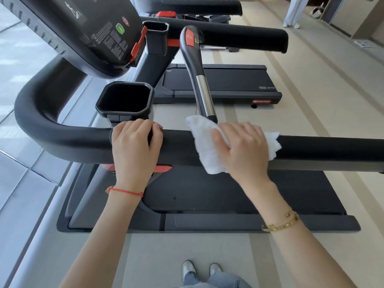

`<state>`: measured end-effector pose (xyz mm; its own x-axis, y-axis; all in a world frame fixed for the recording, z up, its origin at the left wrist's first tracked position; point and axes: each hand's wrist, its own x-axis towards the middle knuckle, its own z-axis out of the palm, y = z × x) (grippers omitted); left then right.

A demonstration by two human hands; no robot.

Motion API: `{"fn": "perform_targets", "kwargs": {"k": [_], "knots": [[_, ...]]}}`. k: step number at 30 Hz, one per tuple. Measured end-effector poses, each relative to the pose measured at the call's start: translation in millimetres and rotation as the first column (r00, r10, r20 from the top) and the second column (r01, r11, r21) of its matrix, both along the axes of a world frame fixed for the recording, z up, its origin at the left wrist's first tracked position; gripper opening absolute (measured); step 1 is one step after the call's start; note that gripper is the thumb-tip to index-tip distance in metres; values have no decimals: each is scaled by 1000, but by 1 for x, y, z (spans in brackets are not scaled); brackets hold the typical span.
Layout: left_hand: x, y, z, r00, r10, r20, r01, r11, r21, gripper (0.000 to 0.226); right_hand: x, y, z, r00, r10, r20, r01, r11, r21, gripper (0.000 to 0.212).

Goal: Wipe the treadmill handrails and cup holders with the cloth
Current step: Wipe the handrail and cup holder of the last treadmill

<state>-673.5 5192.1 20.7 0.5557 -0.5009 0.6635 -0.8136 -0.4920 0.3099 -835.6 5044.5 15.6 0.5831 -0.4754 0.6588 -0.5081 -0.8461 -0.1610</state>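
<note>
- The handrail (180,146), a thick black padded bar, ran level across the view and curved up at its left end.
- The white cloth (204,150) lay crumpled and draped over the handrail's top.
- A black, squarish cup holder (125,99) sat open just behind the handrail; a second cup holder (156,37) stood farther back.

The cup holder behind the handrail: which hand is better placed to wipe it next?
The right hand: it already grips the cloth on the handrail. The left hand is nearer the cup holder but holds no cloth.
</note>
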Motion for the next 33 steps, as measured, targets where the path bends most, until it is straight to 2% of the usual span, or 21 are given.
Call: {"fn": "perform_targets", "kwargs": {"k": [4,11,17,22,33], "knots": [[1,-2,1,1000,-7,8,7,1000,-11,31,-1,-4,-1,994,-97,54,96,995,29,39],[1,-1,-1,1000,16,26,-16,1000,3,33,37,32,-7,988,-9,155,18,998,-57,32],[2,0,-2,999,27,31,-28,999,20,34,26,23,-6,996,55,67,-51,997,-55,35],[1,2,0,999,19,27,-20,999,32,35,18,16,-3,994,67,83,-66,998,-7,37],[-39,-31,8,992,-111,-65,112,994,17,20,-29,-20,-6,993,-119,10,118,992,45,47]]}}
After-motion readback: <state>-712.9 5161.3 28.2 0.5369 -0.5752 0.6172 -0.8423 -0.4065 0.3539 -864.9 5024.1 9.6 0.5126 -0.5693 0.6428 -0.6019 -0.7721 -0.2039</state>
